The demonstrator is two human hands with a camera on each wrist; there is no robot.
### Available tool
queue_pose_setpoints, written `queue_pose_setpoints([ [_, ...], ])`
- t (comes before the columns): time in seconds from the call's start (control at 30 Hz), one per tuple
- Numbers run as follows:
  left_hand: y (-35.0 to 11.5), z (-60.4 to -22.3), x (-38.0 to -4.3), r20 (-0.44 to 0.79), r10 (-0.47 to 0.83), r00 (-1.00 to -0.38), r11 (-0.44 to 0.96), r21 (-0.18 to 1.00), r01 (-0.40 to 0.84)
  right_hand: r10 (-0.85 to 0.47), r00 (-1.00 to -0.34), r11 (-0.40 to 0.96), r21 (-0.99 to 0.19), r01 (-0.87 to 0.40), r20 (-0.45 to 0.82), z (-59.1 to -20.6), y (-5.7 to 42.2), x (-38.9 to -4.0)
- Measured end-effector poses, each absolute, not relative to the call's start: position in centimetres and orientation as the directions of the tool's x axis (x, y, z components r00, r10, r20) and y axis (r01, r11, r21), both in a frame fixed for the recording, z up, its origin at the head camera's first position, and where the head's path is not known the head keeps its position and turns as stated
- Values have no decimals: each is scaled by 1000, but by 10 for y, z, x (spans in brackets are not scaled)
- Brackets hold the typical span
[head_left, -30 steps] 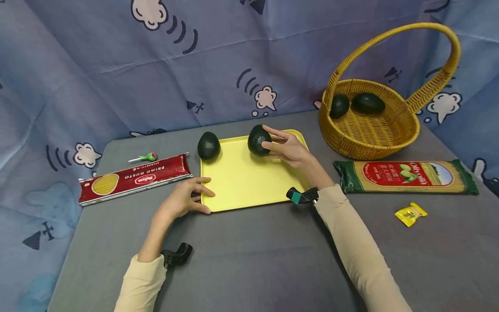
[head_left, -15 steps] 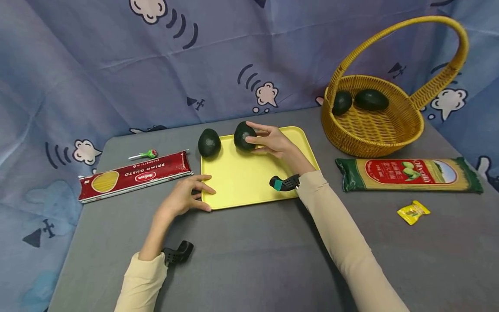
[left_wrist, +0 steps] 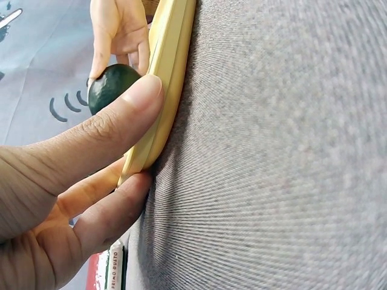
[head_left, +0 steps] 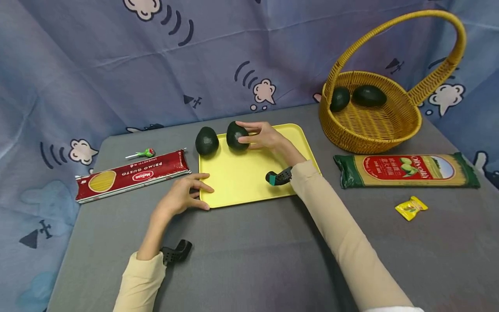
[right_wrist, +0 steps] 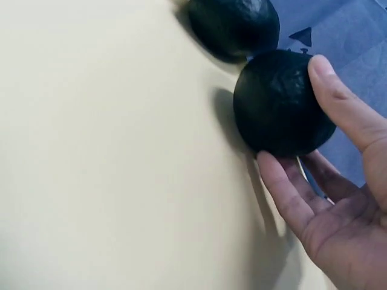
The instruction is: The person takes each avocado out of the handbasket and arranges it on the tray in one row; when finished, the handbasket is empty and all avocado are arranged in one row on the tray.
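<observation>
My right hand (head_left: 264,135) grips a dark green avocado (right_wrist: 281,106) between thumb and fingers at the back edge of the yellow tray (head_left: 245,182). Just left of it, a second avocado (head_left: 206,141) sits at the tray's back left corner; the two lie close side by side in the right wrist view. At the front left corner my left hand (head_left: 182,193) holds the tray, the thumb along its front rim and the fingers at its left side, as the left wrist view shows.
Back right stands a wicker basket (head_left: 370,145) with two avocados (head_left: 369,95) inside and a tall handle. A green spaghetti pack (head_left: 407,171) and a yellow candy (head_left: 411,208) lie right. A red spaghetti pack (head_left: 132,175) and a lollipop (head_left: 146,153) lie left.
My right hand has carried its avocado leftward over the tray, close to the other avocado. My left hand has stayed at the tray corner. The head view has shifted slightly.
</observation>
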State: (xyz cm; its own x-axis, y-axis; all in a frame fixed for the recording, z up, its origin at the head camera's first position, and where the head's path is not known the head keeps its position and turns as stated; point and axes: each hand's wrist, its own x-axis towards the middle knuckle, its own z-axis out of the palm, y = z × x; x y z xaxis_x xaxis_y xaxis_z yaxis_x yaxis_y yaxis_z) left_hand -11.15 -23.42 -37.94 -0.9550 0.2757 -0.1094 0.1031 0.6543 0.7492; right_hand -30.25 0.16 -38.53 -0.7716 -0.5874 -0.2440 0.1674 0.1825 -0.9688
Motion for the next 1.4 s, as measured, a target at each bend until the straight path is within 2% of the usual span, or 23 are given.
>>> queue_pose_setpoints([
  [0.13,-235,-379,-112,-120,271,-955,652,753,91,-607,-753,198,-966,168,-256,-384,11,-308],
  [0.37,-238,-377,-114,-138,264,-955,651,756,71,-633,-748,120,-980,156,-196,-390,23,-312],
  [1.07,-234,-379,-112,-140,256,-956,643,763,61,-623,-777,22,-994,103,-94,-400,-8,-302],
  [1.4,-234,-381,-113,-139,253,-957,635,770,56,-612,-783,19,-992,123,-109,-401,-10,-301],
])
